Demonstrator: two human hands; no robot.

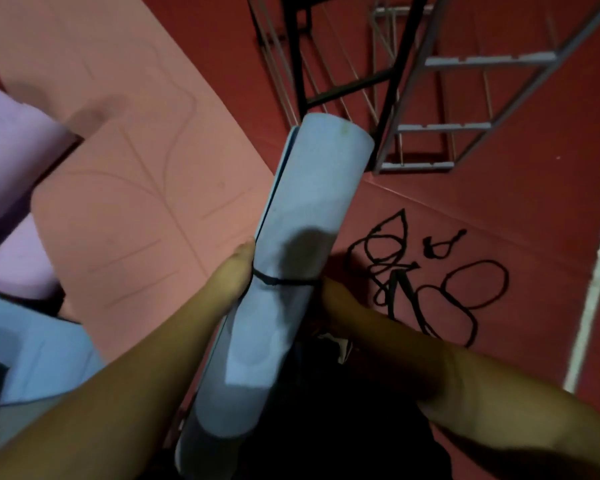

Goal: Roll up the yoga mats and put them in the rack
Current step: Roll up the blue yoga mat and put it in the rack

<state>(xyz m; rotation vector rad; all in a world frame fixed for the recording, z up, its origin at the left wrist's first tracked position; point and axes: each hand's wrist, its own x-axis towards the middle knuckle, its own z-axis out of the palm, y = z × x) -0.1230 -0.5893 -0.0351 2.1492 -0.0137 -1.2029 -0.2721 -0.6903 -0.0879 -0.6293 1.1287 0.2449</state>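
A rolled blue yoga mat stands nearly upright in front of me, with a thin black cord looped round its middle. My left hand grips the roll from the left at the cord. My right hand holds it from the right, its fingers hidden behind the roll. The metal rack with grey bars stands just beyond the roll's top end. A pink mat lies flat on the floor at the left.
Black frame legs stand beside the rack. Several loose black cords lie on the red floor at the right. Purple rolled mats and another blue mat lie at the left edge. A white floor line runs along the right.
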